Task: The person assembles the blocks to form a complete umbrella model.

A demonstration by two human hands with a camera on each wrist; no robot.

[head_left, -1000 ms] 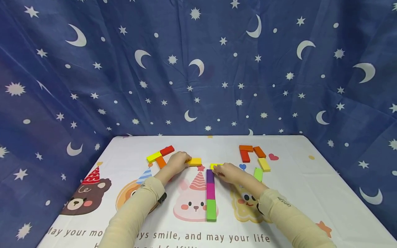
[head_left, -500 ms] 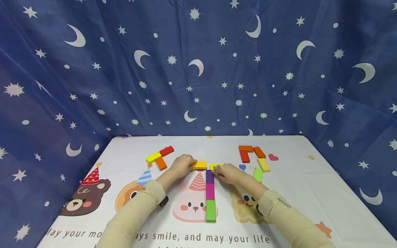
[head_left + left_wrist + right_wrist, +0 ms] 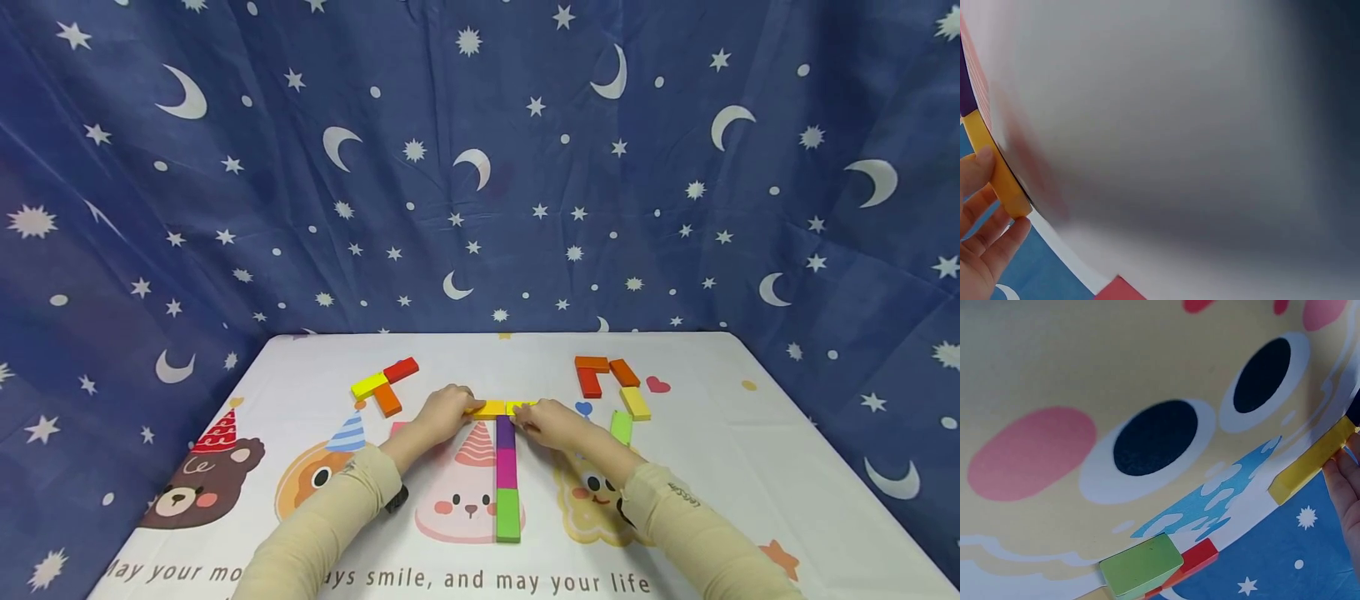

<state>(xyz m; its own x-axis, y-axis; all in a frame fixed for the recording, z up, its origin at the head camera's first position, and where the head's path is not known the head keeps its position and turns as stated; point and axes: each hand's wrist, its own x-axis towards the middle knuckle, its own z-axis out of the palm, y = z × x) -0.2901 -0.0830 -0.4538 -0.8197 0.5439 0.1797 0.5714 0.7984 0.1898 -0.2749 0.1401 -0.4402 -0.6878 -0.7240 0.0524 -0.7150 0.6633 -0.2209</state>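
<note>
In the head view, my left hand (image 3: pixel 448 412) pinches an orange-yellow block (image 3: pixel 491 408) by its left part. The thumb and fingertips on that block (image 3: pixel 1007 184) show in the left wrist view. My right hand (image 3: pixel 553 423) holds a yellow block (image 3: pixel 1310 459), partly covered by its fingers in the head view. These two blocks lie end to end across the top of a column. From top to bottom the column has a purple block (image 3: pixel 506 432), a magenta block (image 3: pixel 507 468) and a green block (image 3: pixel 508 515).
Back left lie a red block (image 3: pixel 401 369), a yellow block (image 3: pixel 369 385) and an orange block (image 3: pixel 387 400). Back right, several red, orange and pale yellow blocks (image 3: pixel 636 403) form a bent row, with a light green block (image 3: pixel 621 427) by my right forearm. A printed cloth covers the table (image 3: pixel 787 483).
My left hand has slid the orange-yellow block to the right until it meets the yellow block. My right hand stays nearly where it was on the yellow block.
</note>
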